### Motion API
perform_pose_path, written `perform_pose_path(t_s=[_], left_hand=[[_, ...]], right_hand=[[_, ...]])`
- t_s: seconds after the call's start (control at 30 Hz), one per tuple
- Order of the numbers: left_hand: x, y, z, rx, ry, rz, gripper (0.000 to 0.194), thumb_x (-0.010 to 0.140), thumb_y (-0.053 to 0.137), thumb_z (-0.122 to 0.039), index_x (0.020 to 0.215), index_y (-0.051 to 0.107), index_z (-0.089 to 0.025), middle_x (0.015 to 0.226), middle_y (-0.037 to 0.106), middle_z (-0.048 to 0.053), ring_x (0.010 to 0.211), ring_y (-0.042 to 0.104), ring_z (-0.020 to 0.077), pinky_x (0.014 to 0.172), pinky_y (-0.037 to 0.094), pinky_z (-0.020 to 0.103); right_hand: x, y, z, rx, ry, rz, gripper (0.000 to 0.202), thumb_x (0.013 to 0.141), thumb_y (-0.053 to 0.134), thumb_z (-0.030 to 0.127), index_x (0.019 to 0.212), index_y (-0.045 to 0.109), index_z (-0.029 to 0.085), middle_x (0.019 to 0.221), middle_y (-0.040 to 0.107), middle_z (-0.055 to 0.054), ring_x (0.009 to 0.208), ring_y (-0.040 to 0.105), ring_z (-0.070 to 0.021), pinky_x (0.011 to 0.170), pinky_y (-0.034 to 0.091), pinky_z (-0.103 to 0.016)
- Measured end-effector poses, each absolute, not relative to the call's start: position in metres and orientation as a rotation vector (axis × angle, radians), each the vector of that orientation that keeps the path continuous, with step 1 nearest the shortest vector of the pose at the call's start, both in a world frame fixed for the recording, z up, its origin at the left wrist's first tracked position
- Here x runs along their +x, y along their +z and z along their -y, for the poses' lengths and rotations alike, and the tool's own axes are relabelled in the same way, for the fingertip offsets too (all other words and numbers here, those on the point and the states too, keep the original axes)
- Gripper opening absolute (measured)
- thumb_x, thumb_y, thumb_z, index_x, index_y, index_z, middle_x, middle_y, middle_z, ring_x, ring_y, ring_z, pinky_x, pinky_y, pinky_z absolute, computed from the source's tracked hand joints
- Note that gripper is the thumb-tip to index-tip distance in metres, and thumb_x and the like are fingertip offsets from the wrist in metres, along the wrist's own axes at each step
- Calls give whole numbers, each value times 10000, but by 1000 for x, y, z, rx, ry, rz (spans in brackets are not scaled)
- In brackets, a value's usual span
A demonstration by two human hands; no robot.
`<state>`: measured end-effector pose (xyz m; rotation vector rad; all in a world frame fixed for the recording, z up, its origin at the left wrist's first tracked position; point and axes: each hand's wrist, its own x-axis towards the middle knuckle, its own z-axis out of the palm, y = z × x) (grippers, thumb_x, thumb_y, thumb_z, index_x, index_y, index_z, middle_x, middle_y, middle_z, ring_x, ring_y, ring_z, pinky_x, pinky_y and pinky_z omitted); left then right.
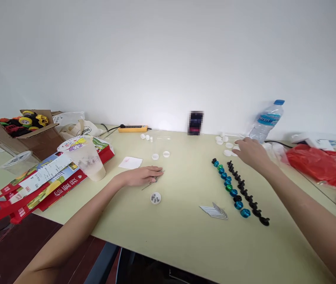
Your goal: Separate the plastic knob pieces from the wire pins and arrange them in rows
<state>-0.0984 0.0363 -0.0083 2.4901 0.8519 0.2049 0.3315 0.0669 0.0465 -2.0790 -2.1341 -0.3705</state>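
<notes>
My left hand [141,176] lies low on the table with its fingers stretched out. Beneath and beside them are thin dark metal rods [147,185], partly covered. A white cap holding several small grey parts [155,198] sits just in front of that hand. Over at the right, my right hand [250,152] reaches above a group of white caps [228,146], thumb and fingers apart; some caps are hidden by it. A row of blue, green and black round pieces [228,182] runs beside a row of black knobbed pieces [246,192]. Several bent metal rods [214,211] lie together nearby.
A water bottle [266,120] leans against the wall, left of a red plastic bag [315,163]. On the left stand a drink cup [89,161], a red gift bag [64,185] and a carton of toys [39,142]. A power strip [134,129] lies behind.
</notes>
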Motion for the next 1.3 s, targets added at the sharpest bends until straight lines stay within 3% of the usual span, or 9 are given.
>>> perform_pose_path(t_s=[0.1,0.17,0.27,0.4,0.53,0.77,0.97,1.13,1.3], left_hand=[[-101,4,-45,2379,555,-1084,341,907,422,-435,1042,670,-243,1235,595,56,1100,573,213,894,460,310],[-98,9,-58,2249,887,-1359,303,874,465,-437,904,652,-200,1020,650,71,949,608,206,800,486,317],[-88,9,-80,2077,1123,-1548,378,751,631,-436,1029,554,-193,1083,606,87,970,584,221,767,491,337],[-71,-1,-101,1913,1213,-1416,544,649,737,-367,1109,500,-199,1144,593,103,1078,555,250,890,452,407],[-56,-5,-104,1897,1243,-1257,302,739,659,-349,961,555,-172,1001,640,89,937,618,202,846,485,374],[-17,-1,-76,1779,1142,-998,376,701,704,-372,968,556,-152,951,653,91,836,636,182,752,516,343],[5,-11,-61,1855,1065,-914,327,680,722,-304,927,561,-163,937,625,59,917,613,183,851,491,359],[-18,-5,-61,1889,1035,-1020,499,646,749,-301,1081,527,-200,1086,616,78,984,603,195,852,492,344],[-66,11,-53,2104,977,-1296,162,776,590,-321,779,638,-167,798,669,39,754,608,158,726,478,298]], right_hand=[[267,49,-76,-1812,-263,2396,317,910,476,302,1181,557,158,1200,549,-146,1091,531,-261,886,394,-337],[217,46,-82,-1661,-170,2538,335,909,484,353,1204,543,203,1205,549,-108,1060,561,-222,858,425,-295],[150,33,-92,-1563,-86,2647,416,906,491,382,1295,467,236,1230,520,-111,957,611,-220,786,476,-328],[107,16,-100,-1545,-36,2728,377,906,529,351,1238,505,174,1203,551,-94,966,594,-196,798,516,-393],[121,11,-89,-1546,-82,2745,310,907,534,322,1167,546,153,1145,580,-83,944,599,-184,794,518,-383],[193,14,-30,-1529,-163,2702,183,910,469,191,1082,526,164,1019,589,-113,886,613,-238,681,444,-318],[213,0,0,-1540,-150,2665,203,870,500,156,1070,529,175,969,627,-81,923,587,-243,679,426,-311],[223,5,21,-1545,-131,2578,306,905,483,291,1192,491,185,1146,594,-111,1059,547,-272,788,449,-363],[249,9,52,-1521,-74,2434,324,952,359,394,1188,510,232,1156,599,-69,953,606,-220,724,477,-343]])
